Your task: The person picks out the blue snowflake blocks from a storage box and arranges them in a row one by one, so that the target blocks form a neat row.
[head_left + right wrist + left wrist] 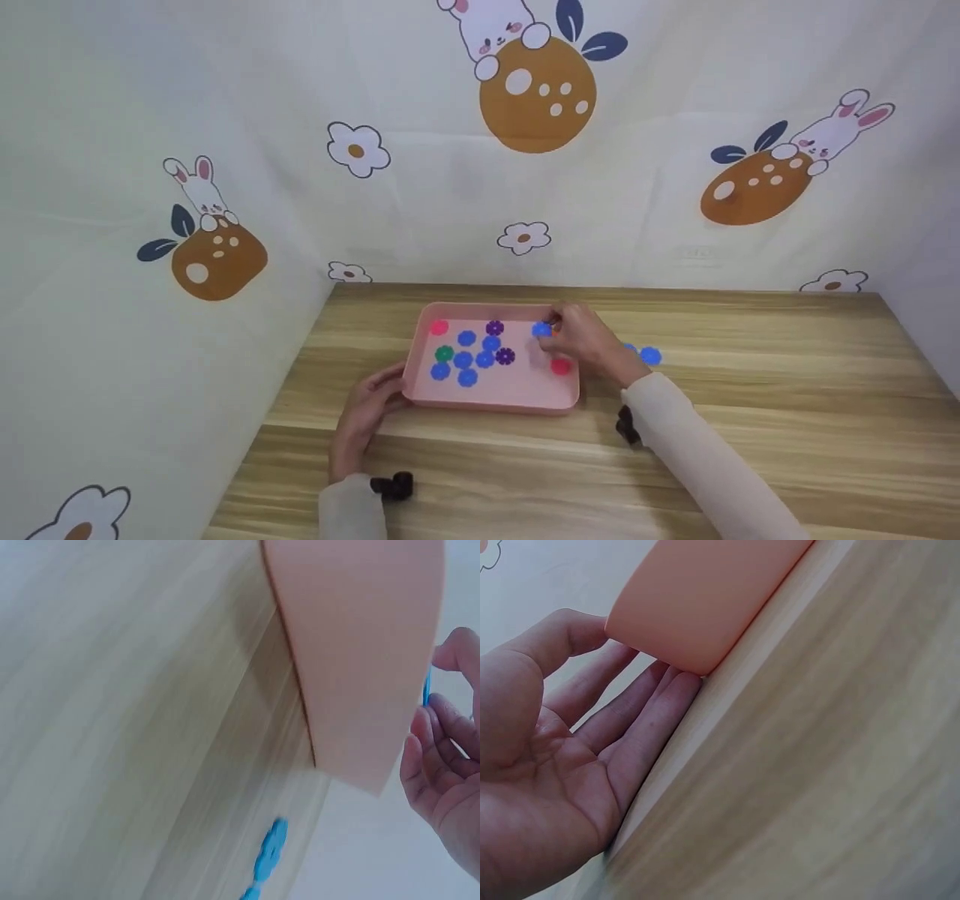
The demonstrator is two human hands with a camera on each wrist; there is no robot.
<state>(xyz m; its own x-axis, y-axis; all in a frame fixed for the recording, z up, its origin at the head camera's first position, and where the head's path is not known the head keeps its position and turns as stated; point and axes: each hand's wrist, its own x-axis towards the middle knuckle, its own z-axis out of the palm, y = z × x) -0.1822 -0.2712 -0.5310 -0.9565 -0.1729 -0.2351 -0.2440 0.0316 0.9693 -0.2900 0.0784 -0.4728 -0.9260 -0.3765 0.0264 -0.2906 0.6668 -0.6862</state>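
Observation:
A pink tray (491, 407) holds several flower-shaped plastic discs, mostly blue (467, 377), with purple (505, 356), green (444, 353) and pink-red ones (439, 327). My right hand (581, 337) is over the tray's right side, pinching a blue disc (541, 330) between thumb and fingers. In the right wrist view that blue disc (427, 688) shows edge-on past the tray wall. An orange piece is mostly hidden behind the right hand. At the tray's left front corner, my left hand (369, 409) touches the wall with its extended fingers (649, 724).
Two blue discs (651, 356) lie on the wooden table (787, 420) right of the tray, one partly behind my right wrist. A pale cloth (420, 202) printed with rabbits and flowers rises along the table's back and sides.

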